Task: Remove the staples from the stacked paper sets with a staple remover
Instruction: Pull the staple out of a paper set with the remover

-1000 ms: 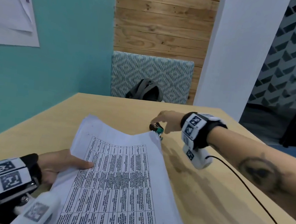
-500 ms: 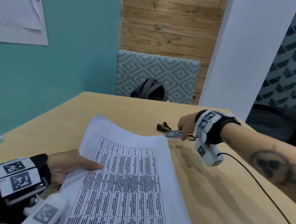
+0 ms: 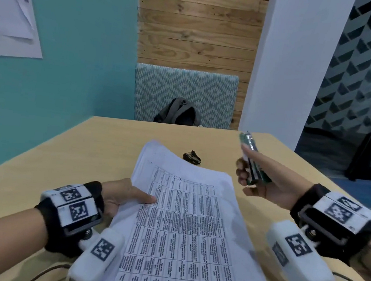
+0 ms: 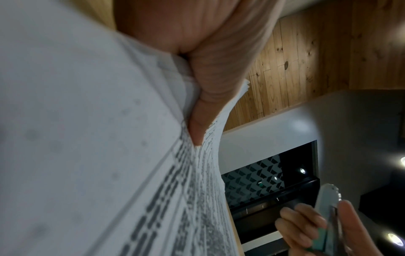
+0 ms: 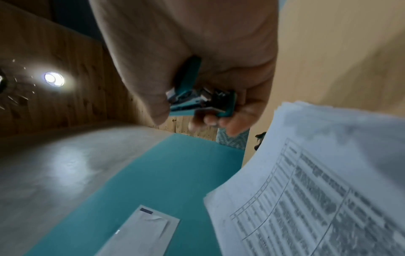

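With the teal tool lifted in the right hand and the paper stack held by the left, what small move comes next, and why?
Probably bring the teal and metal hand tool, gripped by the right hand, down to a top corner of the white printed paper stack; the left hand already steadies it. No staple is discernible.

Nothing here can be read. The white stack of printed paper sheets (image 3: 185, 222) carries a ruled table packed with small dark print, but in the head view and both wrist views the words are too blurred to make out. The white bands on my wrists (image 3: 77, 204) bear black-and-white square code patterns, with no letters or numbers. The white paper sheet on the teal wall (image 3: 7, 14) has a dark purple strip near its top, and no writing on it can be told.
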Motion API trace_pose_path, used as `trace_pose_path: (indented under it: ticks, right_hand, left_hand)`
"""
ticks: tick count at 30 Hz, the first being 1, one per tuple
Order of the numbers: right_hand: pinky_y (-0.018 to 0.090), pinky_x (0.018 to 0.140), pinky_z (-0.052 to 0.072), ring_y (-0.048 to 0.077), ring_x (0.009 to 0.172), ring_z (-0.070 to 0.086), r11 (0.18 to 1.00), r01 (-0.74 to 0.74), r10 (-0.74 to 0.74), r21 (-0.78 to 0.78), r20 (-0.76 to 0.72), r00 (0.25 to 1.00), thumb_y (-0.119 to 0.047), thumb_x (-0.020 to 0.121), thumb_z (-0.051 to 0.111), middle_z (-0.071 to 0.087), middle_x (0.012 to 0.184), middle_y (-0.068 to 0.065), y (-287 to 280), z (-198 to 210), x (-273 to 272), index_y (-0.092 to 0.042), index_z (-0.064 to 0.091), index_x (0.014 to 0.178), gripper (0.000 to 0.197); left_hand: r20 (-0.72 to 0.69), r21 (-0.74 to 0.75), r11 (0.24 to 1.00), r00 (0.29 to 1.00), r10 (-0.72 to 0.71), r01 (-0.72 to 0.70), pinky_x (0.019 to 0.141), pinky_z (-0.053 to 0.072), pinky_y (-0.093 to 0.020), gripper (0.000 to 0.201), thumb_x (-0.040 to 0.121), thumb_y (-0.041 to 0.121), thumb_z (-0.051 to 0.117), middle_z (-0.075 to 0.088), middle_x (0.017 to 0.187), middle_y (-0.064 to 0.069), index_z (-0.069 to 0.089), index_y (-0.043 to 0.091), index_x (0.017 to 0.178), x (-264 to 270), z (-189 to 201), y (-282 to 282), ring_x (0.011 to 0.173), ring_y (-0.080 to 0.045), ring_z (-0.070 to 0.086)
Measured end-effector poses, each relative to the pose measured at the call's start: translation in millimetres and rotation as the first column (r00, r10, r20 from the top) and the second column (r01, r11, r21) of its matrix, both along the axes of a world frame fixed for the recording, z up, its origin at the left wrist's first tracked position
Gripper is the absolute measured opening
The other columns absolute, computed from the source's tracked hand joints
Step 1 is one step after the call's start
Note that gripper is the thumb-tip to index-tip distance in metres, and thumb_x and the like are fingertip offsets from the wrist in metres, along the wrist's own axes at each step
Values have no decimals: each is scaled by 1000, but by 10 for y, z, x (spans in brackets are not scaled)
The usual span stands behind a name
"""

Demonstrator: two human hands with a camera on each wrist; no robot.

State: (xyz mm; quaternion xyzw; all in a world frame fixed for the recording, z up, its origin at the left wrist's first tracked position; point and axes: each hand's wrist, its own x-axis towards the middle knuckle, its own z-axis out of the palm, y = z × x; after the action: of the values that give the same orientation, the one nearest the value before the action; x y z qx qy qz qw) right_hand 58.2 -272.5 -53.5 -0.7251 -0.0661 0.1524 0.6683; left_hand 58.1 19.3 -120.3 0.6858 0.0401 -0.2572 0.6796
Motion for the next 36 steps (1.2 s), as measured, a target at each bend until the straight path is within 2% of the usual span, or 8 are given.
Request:
trace_pose_path:
  ticks: [6, 12, 18, 22, 26, 30, 33, 36]
  right_hand:
    - [26, 54, 52, 15, 57, 46, 981, 58, -42, 182, -90, 995, -39, 89, 45, 46, 67, 2, -20, -53, 39, -16, 46, 72, 29]
    - [19, 57, 56, 14, 64, 65, 978, 64, -62, 200, -17, 998, -18, 65, 70, 58, 67, 4, 56, -135, 103, -11, 50, 78, 25]
    - [24, 44, 50, 17, 48, 54, 987, -149, 130, -65, -231, 964, -4, 91, 52, 53, 59, 9, 226, -351, 111, -6, 44, 84, 11]
    - [21, 46, 47, 17, 55, 58, 951, -250, 194, -183, -280, 940, -4, 92, 53, 54, 63, 12, 335, -523, 107, -4, 47, 75, 18]
    - [18, 39, 43, 16, 58, 64, 960, -201, 149, -196, -251, 957, -5, 94, 51, 53, 66, 9, 348, -562, 106, -6, 45, 80, 15]
    - [17, 40, 43, 17, 60, 65, 965, -174, 126, -197, -236, 964, -6, 94, 52, 53, 67, 8, 365, -578, 97, -7, 44, 83, 13]
    - [18, 40, 43, 17, 61, 66, 967, -160, 113, -197, -231, 966, -6, 93, 53, 54, 66, 8, 375, -569, 90, -7, 44, 82, 14]
    - [18, 41, 44, 17, 60, 67, 966, -158, 112, -204, -223, 968, -6, 93, 53, 55, 65, 7, 368, -576, 80, -7, 45, 80, 15]
  left_hand:
    - [20, 51, 998, 1000, 23, -24, 96, 40, -62, 55, 66, -2, 75, 56, 123, -31, 58, -2, 119, 66, 43, -274, 114, -47, 52]
    - [-2, 4, 1000, 1000, -10, 10, 72, 57, -43, 24, 83, -6, 58, 70, 93, -17, 62, 4, 104, 134, -17, -265, 77, -29, 69]
    - [13, 195, 980, 999, -37, 34, 95, 44, -56, 75, 52, 15, 89, 62, 118, -23, 60, 3, 120, 193, 1, -214, 107, -40, 60]
    - [137, 305, 943, 986, 90, -129, 92, 49, -43, 48, 68, 5, 81, 68, 108, -16, 63, 4, 113, 171, 105, -224, 99, -31, 64]
    - [292, 321, 871, 913, 284, -373, 90, 41, -34, 71, 75, 11, 75, 49, 119, -11, 38, 10, 135, 242, 162, -163, 110, -28, 49]
    - [275, 378, 830, 906, 322, -409, 95, 42, -38, 30, 82, 5, 68, 58, 106, -10, 58, 5, 110, 238, 199, -148, 115, -28, 51]
    - [216, 448, 827, 939, 269, -340, 68, 43, -28, 32, 82, 7, 68, 57, 110, -14, 59, 1, 113, 237, 176, -185, 87, -18, 51]
    - [177, 436, 832, 939, 296, -344, 65, 35, -30, 20, 82, 7, 69, 51, 91, -9, 60, 2, 99, 273, 128, -196, 79, -19, 45]
